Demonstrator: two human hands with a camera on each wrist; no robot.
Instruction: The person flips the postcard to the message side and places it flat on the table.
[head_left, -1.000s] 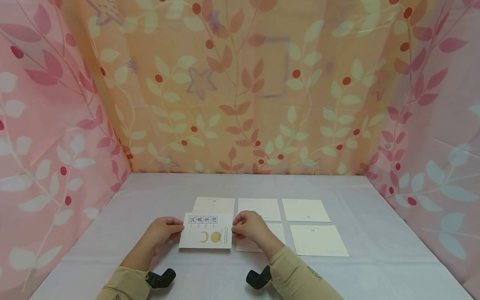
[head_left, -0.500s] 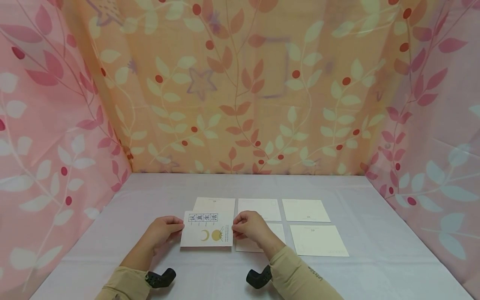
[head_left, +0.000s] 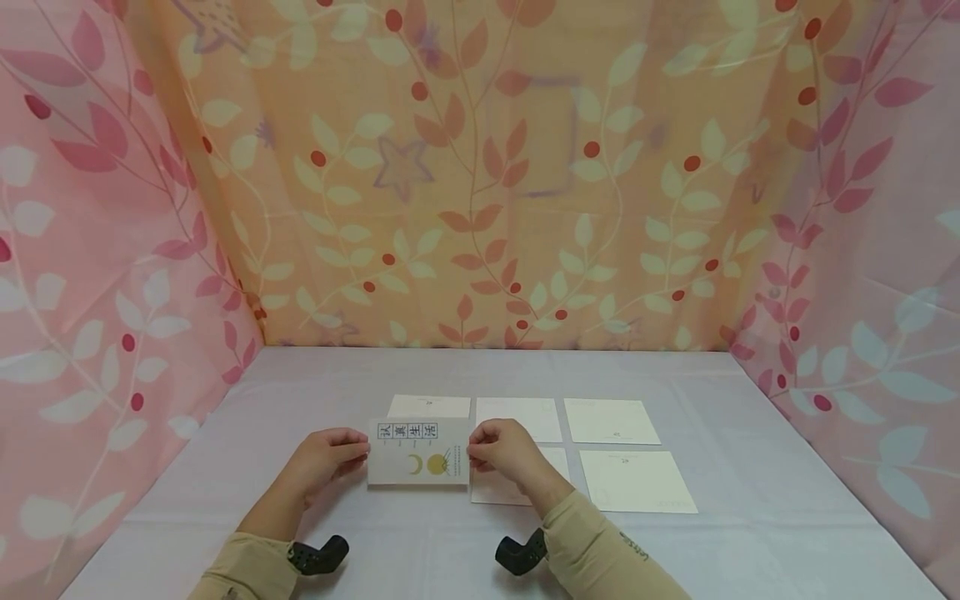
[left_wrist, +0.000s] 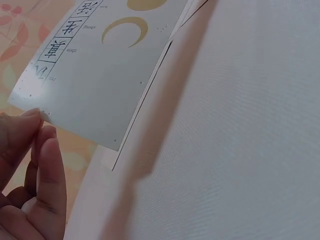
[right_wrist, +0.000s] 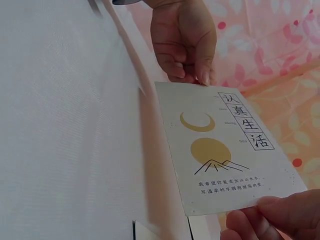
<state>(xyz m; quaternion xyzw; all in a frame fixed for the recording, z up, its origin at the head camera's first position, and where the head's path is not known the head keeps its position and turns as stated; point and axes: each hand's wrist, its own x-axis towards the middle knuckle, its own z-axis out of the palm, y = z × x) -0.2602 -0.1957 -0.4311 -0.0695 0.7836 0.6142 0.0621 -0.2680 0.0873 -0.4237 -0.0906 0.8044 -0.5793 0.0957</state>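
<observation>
A white postcard [head_left: 390, 467] printed with Chinese characters, a gold crescent and a gold disc is held above the table between both hands. My left hand [head_left: 324, 457] pinches its left edge between thumb and fingers. The right hand [head_left: 512, 454] pinches the opposite edge the same way. In the right wrist view the printed face of the postcard [right_wrist: 200, 150] shows whole, with thin mountain lines below the disc. Behind and beside it lie several pale cards, including a back left card [head_left: 427, 406] partly hidden by the held one and a front middle card [head_left: 551, 467] partly covered by the right hand.
Further right on the white tablecloth [head_left: 765, 500] lie a back right card [head_left: 611, 421] and a front right card [head_left: 637, 482], their pale sides up. Patterned cloth walls [head_left: 480, 208] enclose the table at the back and both sides. Black devices [head_left: 322, 556] sit at both wrists.
Both hands have shifted the postcard slightly up and to the right in the head view, covering more of the back left card. The hold on both edges stays the same; the other cards lie still.
</observation>
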